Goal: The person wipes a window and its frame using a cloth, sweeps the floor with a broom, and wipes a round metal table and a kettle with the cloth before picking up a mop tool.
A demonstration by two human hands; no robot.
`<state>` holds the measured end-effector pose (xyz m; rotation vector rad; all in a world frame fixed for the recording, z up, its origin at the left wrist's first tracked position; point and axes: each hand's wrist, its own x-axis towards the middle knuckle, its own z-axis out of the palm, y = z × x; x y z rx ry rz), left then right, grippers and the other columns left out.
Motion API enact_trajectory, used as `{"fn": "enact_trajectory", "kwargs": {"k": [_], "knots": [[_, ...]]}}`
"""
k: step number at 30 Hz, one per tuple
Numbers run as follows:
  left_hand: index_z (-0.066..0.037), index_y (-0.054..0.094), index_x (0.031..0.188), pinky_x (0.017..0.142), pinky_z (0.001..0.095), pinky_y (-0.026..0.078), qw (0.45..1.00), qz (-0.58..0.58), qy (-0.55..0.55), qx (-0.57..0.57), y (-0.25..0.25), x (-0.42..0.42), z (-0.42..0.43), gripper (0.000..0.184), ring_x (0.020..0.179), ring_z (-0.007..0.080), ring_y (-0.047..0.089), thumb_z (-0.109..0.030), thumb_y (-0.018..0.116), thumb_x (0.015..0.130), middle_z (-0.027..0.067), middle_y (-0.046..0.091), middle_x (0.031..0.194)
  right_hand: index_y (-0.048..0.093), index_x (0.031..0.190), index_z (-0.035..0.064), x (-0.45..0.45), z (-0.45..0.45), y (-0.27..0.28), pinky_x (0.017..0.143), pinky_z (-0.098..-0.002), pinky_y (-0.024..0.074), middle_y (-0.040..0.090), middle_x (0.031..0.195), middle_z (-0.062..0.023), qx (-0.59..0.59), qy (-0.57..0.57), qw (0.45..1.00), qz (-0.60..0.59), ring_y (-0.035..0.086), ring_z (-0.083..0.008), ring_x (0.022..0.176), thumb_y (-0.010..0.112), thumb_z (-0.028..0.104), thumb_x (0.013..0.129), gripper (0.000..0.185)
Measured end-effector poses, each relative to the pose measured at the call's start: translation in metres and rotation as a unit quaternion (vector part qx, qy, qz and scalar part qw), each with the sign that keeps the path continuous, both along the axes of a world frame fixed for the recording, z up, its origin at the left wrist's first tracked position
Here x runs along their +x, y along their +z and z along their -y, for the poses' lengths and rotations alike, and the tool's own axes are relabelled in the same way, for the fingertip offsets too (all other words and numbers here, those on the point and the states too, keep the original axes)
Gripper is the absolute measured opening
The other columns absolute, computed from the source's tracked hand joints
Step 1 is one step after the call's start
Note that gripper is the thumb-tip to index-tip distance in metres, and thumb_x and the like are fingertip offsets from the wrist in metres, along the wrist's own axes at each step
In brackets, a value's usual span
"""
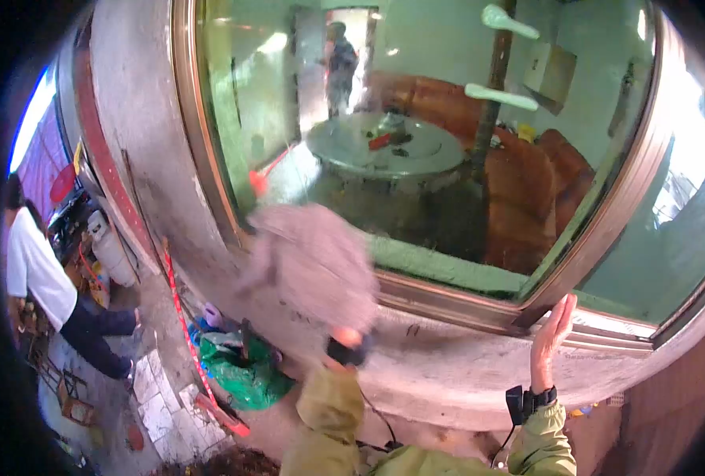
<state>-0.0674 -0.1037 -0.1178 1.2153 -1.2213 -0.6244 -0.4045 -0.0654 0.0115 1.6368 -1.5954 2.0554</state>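
Observation:
A greyish-pink cloth (313,258), smeared by motion, covers most of my left hand (352,339) and lies against the lower left of the window (416,214). Only a bit of skin above the black wrist strap shows of that hand, which holds the cloth. My right hand (555,337) is raised with its fingers stretched out, beside the window's lower frame (479,308) near the corner post. A dark device is strapped to my right wrist.
Through the glass are a round table (384,143), an orange-brown sofa (527,190) and a person in a doorway. Outside at left, a person in a white top (43,262) bends near a gas cylinder (111,250). A green bag (245,377) and red-white pole (186,325) stand below.

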Motion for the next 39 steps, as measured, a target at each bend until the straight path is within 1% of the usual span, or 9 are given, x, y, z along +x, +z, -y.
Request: {"fn": "enact_trajectory", "kwargs": {"k": [3,4,7,11,23,30,32,34,39], "knots": [[-0.003,0.053,0.109,0.089,0.0387,0.040,0.993,0.034,-0.097,-0.052,0.017,-0.107,-0.039,0.032,0.105,0.0327,0.050,-0.016,0.044,0.082,0.0229,0.051,0.112,0.044,0.086,-0.0015,0.006,0.003,0.001,0.071,-0.0265,0.0352,0.039,0.079,-0.0081,-0.037,-0.001,0.999,-0.015,0.039,-0.0190,0.074,0.035,0.013,0.092,0.018],[-0.004,0.053,0.109,0.089,0.0387,0.040,0.988,0.050,-0.123,-0.075,0.026,-0.128,-0.048,0.032,0.105,0.0327,0.050,-0.016,0.044,0.082,0.0229,0.051,0.112,0.044,0.117,-0.0074,-0.008,-0.001,-0.007,0.099,-0.0310,0.0262,0.042,0.126,-0.0182,0.110,-0.012,0.994,0.006,0.039,-0.0251,0.116,0.040,0.022,0.093,0.039],[-0.004,0.053,0.109,0.089,0.0387,0.040,0.965,0.112,-0.192,-0.136,0.064,-0.155,-0.064,0.031,0.105,0.0327,0.050,-0.016,0.044,0.082,0.0228,0.051,0.111,0.047,0.093,-0.0034,0.007,-0.001,0.007,0.068,-0.0295,0.0356,0.041,0.081,-0.0106,-0.011,0.026,0.999,-0.044,0.042,-0.0215,0.074,0.034,0.011,0.091,0.020],[-0.004,0.053,0.109,0.089,0.0386,0.040,0.946,0.189,-0.185,-0.188,0.102,-0.127,-0.054,0.031,0.105,0.0326,0.050,-0.016,0.044,0.082,0.0227,0.051,0.111,0.047,0.102,-0.0041,0.003,-0.001,0.002,0.082,-0.0328,0.0346,0.044,0.094,-0.0136,-0.034,0.073,0.994,-0.072,0.044,-0.0267,0.089,0.038,0.014,0.089,0.024],[-0.004,0.054,0.108,0.089,0.0383,0.041,0.861,0.317,0.335,-0.214,0.298,0.184,0.054,0.030,0.104,0.0324,0.051,-0.015,0.044,0.082,0.0223,0.052,0.111,0.045,0.109,-0.0024,-0.003,0.003,-0.018,0.080,-0.0351,0.0364,0.045,0.096,-0.0170,-0.066,0.055,0.990,-0.112,0.046,-0.0276,0.088,0.039,0.017,0.089,0.028],[-0.004,0.054,0.108,0.089,0.0382,0.041,0.913,0.227,0.308,-0.141,0.174,0.158,0.013,0.030,0.104,0.0323,0.051,-0.015,0.044,0.082,0.0221,0.052,0.111,0.042,0.116,-0.0040,0.000,0.006,-0.037,0.091,-0.0369,0.0324,0.042,0.117,-0.0226,-0.020,-0.011,0.995,-0.095,0.044,-0.0333,0.104,0.042,0.012,0.087,0.033],[-0.004,0.054,0.108,0.089,0.0381,0.041,0.941,0.207,0.244,-0.113,0.120,0.094,-0.008,0.029,0.104,0.0323,0.051,-0.015,0.044,0.082,0.0220,0.052,0.111,0.042,0.113,-0.0046,0.002,0.008,-0.028,0.078,-0.0353,0.0378,0.045,0.104,-0.0198,-0.040,0.072,0.995,-0.049,0.047,-0.0290,0.091,0.047,0.011,0.084,0.033],[-0.004,0.054,0.108,0.089,0.0381,0.041,0.962,0.193,0.160,-0.110,0.102,0.030,-0.018,0.029,0.104,0.0322,0.051,-0.015,0.044,0.082,0.0220,0.052,0.111,0.054,0.108,0.0027,0.009,-0.013,-0.011,0.082,-0.0398,0.0405,0.055,0.096,-0.0167,0.009,0.069,0.997,-0.024,0.051,-0.0310,0.082,0.063,0.018,0.079,0.034],[-0.004,0.054,0.107,0.089,0.0380,0.041,0.953,0.238,-0.005,-0.185,0.129,-0.065,-0.026,0.029,0.104,0.0321,0.051,-0.015,0.044,0.083,0.0218,0.052,0.111,0.052,0.110,-0.0006,0.017,-0.013,-0.001,0.074,-0.0412,0.0412,0.053,0.084,-0.0168,-0.061,0.029,0.993,-0.094,0.049,-0.0308,0.074,0.063,0.022,0.079,0.040]]}}
